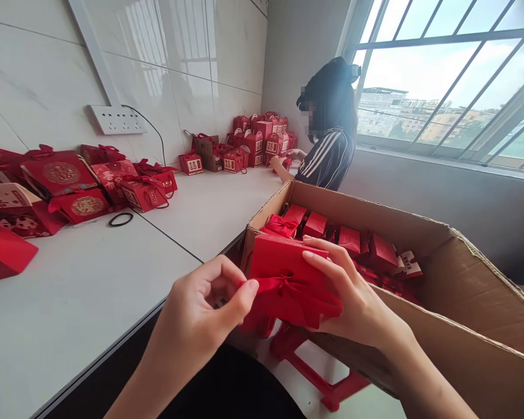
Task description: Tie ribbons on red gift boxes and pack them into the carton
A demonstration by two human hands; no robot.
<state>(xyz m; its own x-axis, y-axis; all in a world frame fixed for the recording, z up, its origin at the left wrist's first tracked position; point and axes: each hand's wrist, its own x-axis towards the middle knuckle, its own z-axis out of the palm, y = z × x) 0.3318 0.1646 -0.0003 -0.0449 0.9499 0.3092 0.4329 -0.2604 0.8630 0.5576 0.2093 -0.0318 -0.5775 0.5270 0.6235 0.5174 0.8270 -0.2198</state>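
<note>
A red gift box (283, 256) is held up in front of me, near the edge of the cardboard carton. A red ribbon (283, 283) is tied in a bow on its near face. My right hand (349, 285) wraps round the box from the right, with fingers along its top and side. My left hand (218, 297) pinches the ribbon's left end between thumb and forefinger. The palm side of the right hand and the back of the box are hidden.
Red boxes lie inside the cardboard carton (484, 314). More red boxes (72, 174) stand on the white table (91, 302), by a black ring (120, 219). A co-worker (327, 128) handles a box near a stack (262, 137). A red stool (318, 372) stands below.
</note>
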